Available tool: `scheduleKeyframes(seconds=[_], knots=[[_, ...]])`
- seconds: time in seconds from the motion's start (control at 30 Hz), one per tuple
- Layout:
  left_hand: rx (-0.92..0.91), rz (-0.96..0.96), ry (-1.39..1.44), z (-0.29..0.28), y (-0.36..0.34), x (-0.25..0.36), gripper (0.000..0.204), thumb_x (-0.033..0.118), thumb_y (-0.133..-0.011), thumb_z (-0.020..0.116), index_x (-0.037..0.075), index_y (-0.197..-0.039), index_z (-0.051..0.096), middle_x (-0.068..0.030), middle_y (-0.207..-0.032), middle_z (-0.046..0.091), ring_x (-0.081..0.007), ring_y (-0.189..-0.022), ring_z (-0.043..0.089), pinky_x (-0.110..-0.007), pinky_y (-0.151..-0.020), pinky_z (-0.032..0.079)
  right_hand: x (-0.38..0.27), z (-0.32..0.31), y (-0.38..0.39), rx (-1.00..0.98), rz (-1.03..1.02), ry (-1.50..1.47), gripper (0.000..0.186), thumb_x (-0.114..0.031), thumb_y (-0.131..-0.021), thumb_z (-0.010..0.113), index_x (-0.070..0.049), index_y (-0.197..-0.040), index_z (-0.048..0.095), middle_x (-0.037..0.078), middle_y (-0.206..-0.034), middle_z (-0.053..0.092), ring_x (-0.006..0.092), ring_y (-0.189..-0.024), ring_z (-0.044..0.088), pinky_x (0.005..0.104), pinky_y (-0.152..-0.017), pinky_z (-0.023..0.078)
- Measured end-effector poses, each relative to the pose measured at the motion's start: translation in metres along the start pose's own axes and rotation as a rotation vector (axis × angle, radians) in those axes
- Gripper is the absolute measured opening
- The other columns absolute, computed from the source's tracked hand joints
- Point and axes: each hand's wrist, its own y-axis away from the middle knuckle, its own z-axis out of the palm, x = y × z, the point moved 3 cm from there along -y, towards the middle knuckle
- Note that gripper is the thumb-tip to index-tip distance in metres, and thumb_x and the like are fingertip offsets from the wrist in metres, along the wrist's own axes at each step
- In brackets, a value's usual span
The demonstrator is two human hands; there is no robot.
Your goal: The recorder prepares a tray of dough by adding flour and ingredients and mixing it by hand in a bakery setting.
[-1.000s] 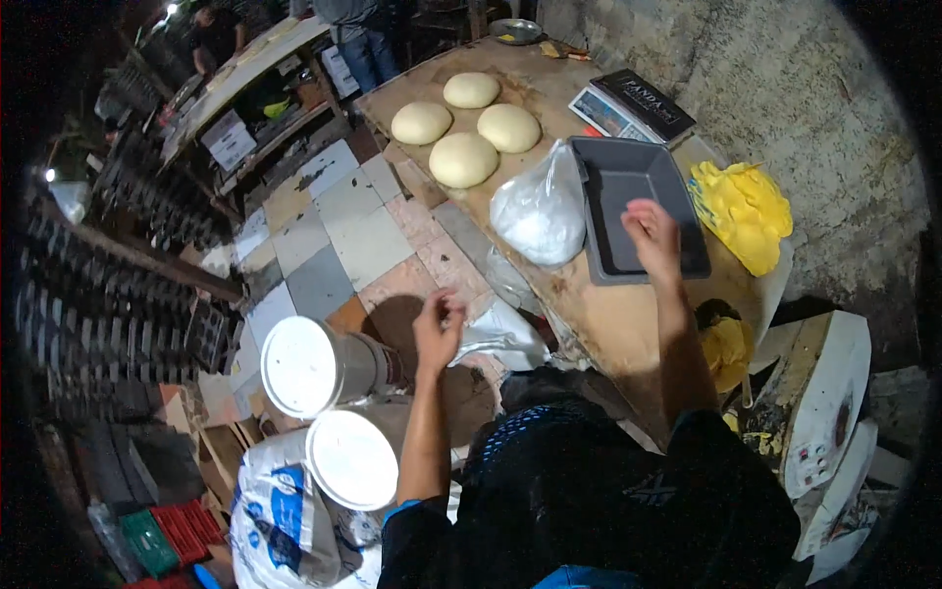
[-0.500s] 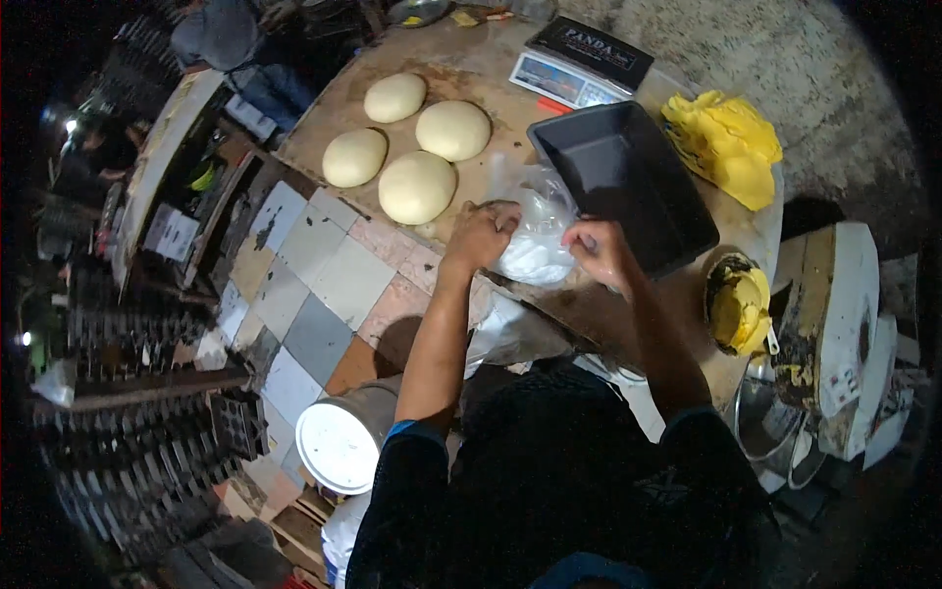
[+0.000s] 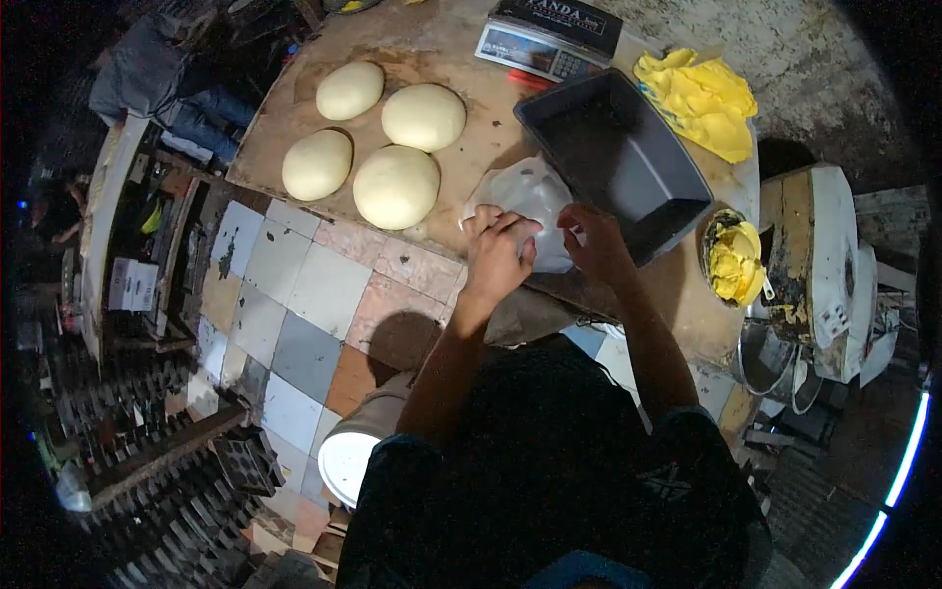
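Note:
A clear plastic bag with white contents [image 3: 520, 185] lies at the table's near edge, just left of an empty dark grey rectangular pan [image 3: 618, 147]. My left hand [image 3: 502, 250] has its curled fingers on the bag's near-left part. My right hand [image 3: 589, 236] pinches the bag at its right, beside the pan's wall. Several smooth pale dough balls [image 3: 397, 187] rest to the left of the bag. A crumpled heap of yellow fat [image 3: 699, 98] sits behind the pan, and a bowl of similar yellow stuff [image 3: 736, 260] stands at the right edge.
A scale with a dark box on it [image 3: 545, 44] is at the back of the table [image 3: 275, 118]. A white machine [image 3: 814, 275] stands at right. Below left are a tiled floor [image 3: 309, 285], a white-lidded bucket [image 3: 345, 461] and stacked racks. A bending person [image 3: 157, 74] works at another bench.
Both hands have come to the plastic bag and closed on it; it now looks lower and flatter than a second ago. The view has turned, and the other person now bends over.

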Motion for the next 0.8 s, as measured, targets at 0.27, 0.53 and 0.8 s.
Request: scheduleKeyframes(seconds=[0.27,0.53,0.8], knots=[[-0.118,0.040,-0.053,0.018,-0.003,-0.002,0.034,0.025,-0.071,0.072,0.019,-0.104,0.067,0.0008,-0.105,0.062,-0.0269,-0.108,0.040,-0.039,-0.090,0.029,-0.009,0.006,0.031,0.260,-0.013,0.344,0.021,-0.007,-0.075,0.063,-0.004,-0.095,0.056,0.014,-0.084,0.058,0.0327,-0.087,0.059,0.0434,-0.077,0.047],[-0.127,0.039,-0.123,0.035,-0.011,0.010,0.025,0.028,-0.072,0.071,0.016,-0.094,0.071,-0.0016,-0.101,0.062,-0.0280,-0.105,0.041,-0.040,-0.087,0.030,0.026,0.025,0.050,0.139,0.152,0.151,0.022,-0.016,-0.080,0.061,-0.003,-0.096,0.058,0.018,-0.089,0.061,0.0371,-0.080,0.060,0.0456,-0.072,0.048],[-0.090,-0.055,0.086,0.053,-0.004,-0.018,0.020,0.028,-0.081,0.065,0.009,-0.085,0.066,-0.0125,-0.079,0.063,-0.0332,-0.083,0.055,-0.045,-0.076,0.035,0.027,0.020,0.042,0.107,0.103,0.076,0.019,-0.020,-0.081,0.061,-0.004,-0.090,0.063,0.016,-0.081,0.064,0.0361,-0.076,0.061,0.0438,-0.066,0.047]])
